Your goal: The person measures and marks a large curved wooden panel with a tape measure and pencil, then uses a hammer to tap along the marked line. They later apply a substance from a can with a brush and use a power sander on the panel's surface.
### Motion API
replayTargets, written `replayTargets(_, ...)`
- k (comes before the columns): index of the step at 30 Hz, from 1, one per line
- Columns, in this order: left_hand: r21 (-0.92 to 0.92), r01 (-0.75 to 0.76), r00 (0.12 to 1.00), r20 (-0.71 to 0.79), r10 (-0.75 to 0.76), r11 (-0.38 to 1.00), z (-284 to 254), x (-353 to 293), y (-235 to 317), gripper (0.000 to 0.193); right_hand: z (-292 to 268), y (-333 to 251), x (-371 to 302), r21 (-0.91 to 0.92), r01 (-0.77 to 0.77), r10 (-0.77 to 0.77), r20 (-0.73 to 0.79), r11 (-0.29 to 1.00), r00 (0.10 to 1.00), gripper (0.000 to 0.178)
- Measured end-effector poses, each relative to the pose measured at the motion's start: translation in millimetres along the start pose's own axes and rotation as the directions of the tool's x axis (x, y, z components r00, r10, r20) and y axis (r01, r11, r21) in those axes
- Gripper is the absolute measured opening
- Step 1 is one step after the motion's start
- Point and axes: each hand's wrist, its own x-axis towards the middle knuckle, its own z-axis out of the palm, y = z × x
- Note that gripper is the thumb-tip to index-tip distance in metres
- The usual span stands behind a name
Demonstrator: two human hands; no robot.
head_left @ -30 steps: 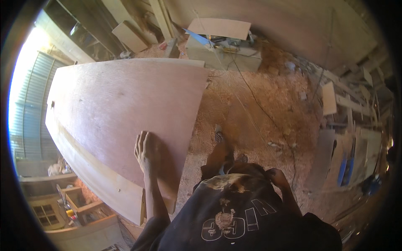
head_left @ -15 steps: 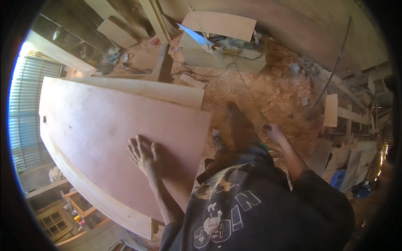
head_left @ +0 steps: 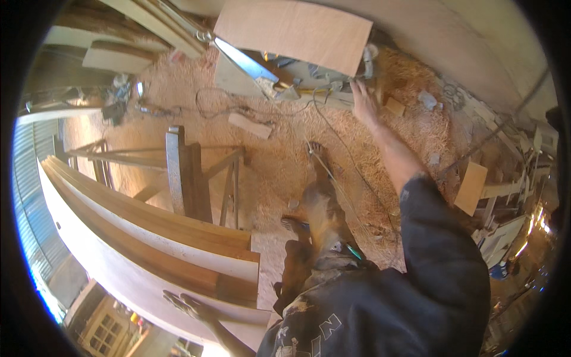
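My left hand [head_left: 187,304] lies flat, fingers stretched, against a long pale panel [head_left: 113,250] at the lower left. The panel leans up beside a row of long wooden boards [head_left: 148,220], whose edges show. Far ahead my right hand [head_left: 365,106] reaches out with its fingers extended. Its fingertips are close to the lower right corner of a plywood sheet [head_left: 294,33]; whether they touch is unclear. That sheet lies over a wooden box [head_left: 235,78] of tools. A handsaw [head_left: 245,61] rests by the box's left side.
A metal stand [head_left: 175,166] with crossing legs stands beyond the boards. Shavings cover the floor [head_left: 267,178], with a dark cord [head_left: 220,110] and a wood offcut [head_left: 250,125] on it. A rope [head_left: 339,184] runs past my legs. Scrap wood [head_left: 471,189] leans at the right.
The panel has tilted up, uncovering board edges and the metal stand. My right hand has moved from beside my leg forward to the box. My left hand stays on the panel.
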Motion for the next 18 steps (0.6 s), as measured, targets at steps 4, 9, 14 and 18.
replayTargets(4,0.012,0.078,0.997,-0.009,-0.078,0.997,-5,-6,6,0.07,-4,2,70,-0.058,0.243,-0.231,0.16,0.968,0.96,0.062)
replayTargets(9,0.009,0.127,0.992,-0.012,-0.127,0.992,-9,-12,31,0.071,-10,2,78,-0.095,0.345,-0.297,0.329,0.934,0.896,0.05)
replayTargets(14,-0.022,0.158,0.987,-0.008,-0.158,0.987,-11,-12,38,0.069,7,-9,69,-0.155,0.274,-0.22,0.297,0.949,0.929,0.041)
replayTargets(18,-0.065,0.154,0.988,-0.02,-0.156,0.986,-6,-13,29,0.068,3,-18,74,-0.132,0.152,-0.106,0.304,0.98,0.947,0.037)
